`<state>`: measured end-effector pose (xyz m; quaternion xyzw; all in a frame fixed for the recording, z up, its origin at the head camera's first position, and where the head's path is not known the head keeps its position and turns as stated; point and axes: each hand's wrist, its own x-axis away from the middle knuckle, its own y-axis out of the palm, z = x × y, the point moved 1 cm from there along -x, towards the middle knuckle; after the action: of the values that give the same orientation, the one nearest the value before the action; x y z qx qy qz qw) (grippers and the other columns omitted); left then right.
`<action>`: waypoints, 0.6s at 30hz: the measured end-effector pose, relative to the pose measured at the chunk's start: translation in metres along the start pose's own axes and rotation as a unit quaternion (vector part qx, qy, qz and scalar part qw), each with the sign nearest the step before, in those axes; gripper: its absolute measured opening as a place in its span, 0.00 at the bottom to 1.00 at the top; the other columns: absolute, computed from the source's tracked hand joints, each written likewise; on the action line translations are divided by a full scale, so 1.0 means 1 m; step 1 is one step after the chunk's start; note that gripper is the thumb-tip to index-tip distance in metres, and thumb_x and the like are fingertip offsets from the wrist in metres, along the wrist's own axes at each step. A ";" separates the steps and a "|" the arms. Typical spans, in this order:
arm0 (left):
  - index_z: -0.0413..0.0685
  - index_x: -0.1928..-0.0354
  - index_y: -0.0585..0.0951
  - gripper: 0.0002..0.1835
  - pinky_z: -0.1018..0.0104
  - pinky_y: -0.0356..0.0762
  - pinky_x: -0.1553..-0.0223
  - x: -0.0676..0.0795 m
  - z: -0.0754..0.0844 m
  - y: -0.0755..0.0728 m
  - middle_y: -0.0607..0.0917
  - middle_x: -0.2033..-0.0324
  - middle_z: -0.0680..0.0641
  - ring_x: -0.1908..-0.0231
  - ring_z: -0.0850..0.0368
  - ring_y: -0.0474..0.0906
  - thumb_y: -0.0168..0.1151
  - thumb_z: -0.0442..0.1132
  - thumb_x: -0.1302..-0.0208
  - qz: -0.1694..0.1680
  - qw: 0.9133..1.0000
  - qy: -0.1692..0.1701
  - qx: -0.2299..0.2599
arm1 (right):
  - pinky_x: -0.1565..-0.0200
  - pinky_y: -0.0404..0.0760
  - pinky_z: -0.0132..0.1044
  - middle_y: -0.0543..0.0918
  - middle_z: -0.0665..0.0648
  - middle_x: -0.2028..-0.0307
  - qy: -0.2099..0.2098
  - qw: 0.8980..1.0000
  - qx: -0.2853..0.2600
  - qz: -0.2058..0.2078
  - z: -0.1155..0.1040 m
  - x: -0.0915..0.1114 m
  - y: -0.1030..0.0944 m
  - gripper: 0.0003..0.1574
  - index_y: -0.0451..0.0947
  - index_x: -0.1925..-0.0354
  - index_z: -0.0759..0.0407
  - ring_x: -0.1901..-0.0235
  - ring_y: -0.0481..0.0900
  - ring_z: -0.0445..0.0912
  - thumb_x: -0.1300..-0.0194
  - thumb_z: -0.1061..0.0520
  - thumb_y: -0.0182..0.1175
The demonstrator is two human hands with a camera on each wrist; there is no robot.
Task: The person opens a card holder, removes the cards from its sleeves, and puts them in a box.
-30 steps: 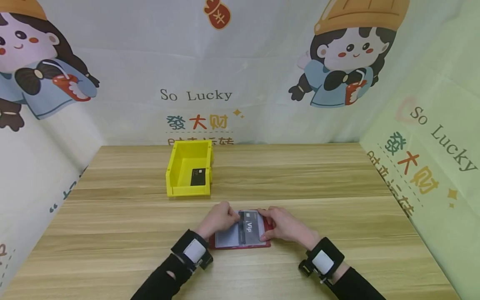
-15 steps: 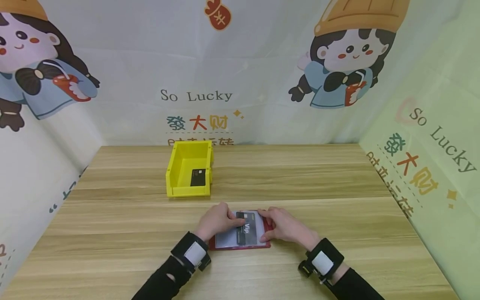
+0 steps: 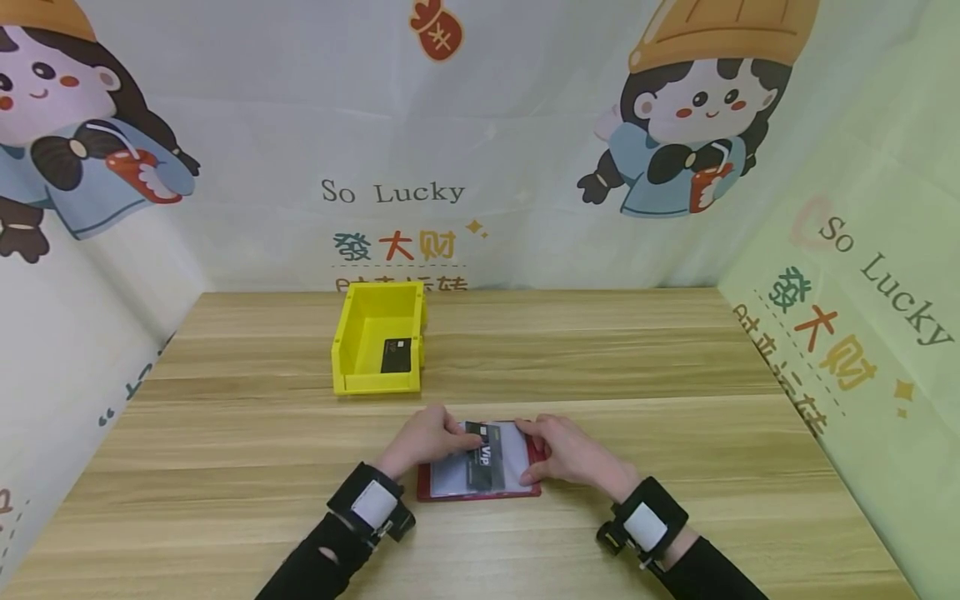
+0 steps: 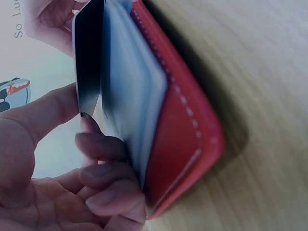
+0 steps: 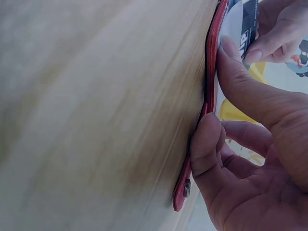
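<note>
A red card holder [image 3: 424,488] with stitched edges lies open on the table, its clear plastic sleeves [image 4: 134,82] showing on top. My left hand [image 3: 422,439] pinches a dark grey card printed "Vip" [image 3: 486,468] between thumb and fingers. In the left wrist view that card [image 4: 89,53] stands tilted up from the sleeves, and its far end is out of the frame. At the holder's right side, my right hand [image 3: 564,448] grips the edge with thumb and fingers. The right wrist view shows the holder's strap with a metal snap [image 5: 187,188] below those fingers.
Behind the left hand stands a yellow bin [image 3: 377,384] with a black card [image 3: 396,355] lying inside. Wooden tabletop [image 3: 600,350] surrounds the holder. Printed cloth [image 3: 517,167] hangs at the back and along both sides.
First the left fingers were at the card's left edge, then took a grip over it. Card and left hand have since shifted left across the sleeves. The right hand has stayed in place.
</note>
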<state>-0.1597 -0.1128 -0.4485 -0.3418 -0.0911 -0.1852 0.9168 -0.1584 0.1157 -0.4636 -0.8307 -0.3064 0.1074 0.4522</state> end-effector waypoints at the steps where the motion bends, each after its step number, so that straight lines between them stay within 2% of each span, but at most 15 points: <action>1: 0.44 0.87 0.80 0.19 0.69 0.53 0.84 0.000 0.000 -0.001 0.67 0.91 0.56 0.86 0.61 0.61 0.67 0.46 0.44 0.001 1.000 0.002 0.002 | 0.73 0.65 0.33 0.70 0.52 0.71 0.000 1.000 0.000 0.000 0.000 0.000 0.000 0.49 0.65 0.37 0.67 0.72 0.66 0.42 0.54 0.51 0.73; 6: 0.44 0.87 0.78 0.18 0.69 0.56 0.83 0.002 -0.002 -0.002 0.70 0.89 0.56 0.85 0.61 0.63 0.66 0.44 0.43 0.022 1.000 0.009 0.008 | 0.74 0.65 0.33 0.70 0.52 0.73 -0.004 1.000 0.007 0.002 0.000 -0.001 0.000 0.50 0.65 0.37 0.67 0.73 0.65 0.42 0.54 0.51 0.74; 13: 0.47 0.89 0.71 0.21 0.69 0.57 0.82 0.004 -0.004 -0.004 0.70 0.88 0.54 0.85 0.60 0.63 0.63 0.41 0.41 0.048 0.999 0.010 0.023 | 0.74 0.64 0.33 0.70 0.52 0.74 0.005 1.000 0.008 0.001 -0.001 0.000 -0.001 0.49 0.66 0.37 0.66 0.73 0.65 0.42 0.54 0.50 0.74; 15: 0.46 0.88 0.72 0.19 0.70 0.62 0.82 0.005 -0.005 -0.006 0.73 0.86 0.53 0.84 0.61 0.67 0.63 0.39 0.41 0.049 0.998 0.014 0.041 | 0.74 0.64 0.33 0.70 0.52 0.74 0.003 1.000 0.007 0.001 -0.001 0.000 -0.001 0.49 0.66 0.37 0.66 0.73 0.65 0.42 0.54 0.50 0.73; 18: 0.41 0.82 0.76 0.14 0.69 0.74 0.78 0.008 -0.007 -0.008 0.79 0.80 0.50 0.81 0.57 0.75 0.62 0.36 0.40 0.035 0.995 0.018 0.094 | 0.74 0.64 0.33 0.70 0.52 0.74 0.001 1.000 0.005 0.004 -0.001 0.000 -0.001 0.49 0.66 0.38 0.67 0.73 0.65 0.42 0.54 0.50 0.74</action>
<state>-0.1554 -0.1255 -0.4463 -0.2533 -0.0796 -0.1494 0.9525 -0.1583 0.1155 -0.4624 -0.8297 -0.3027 0.1100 0.4560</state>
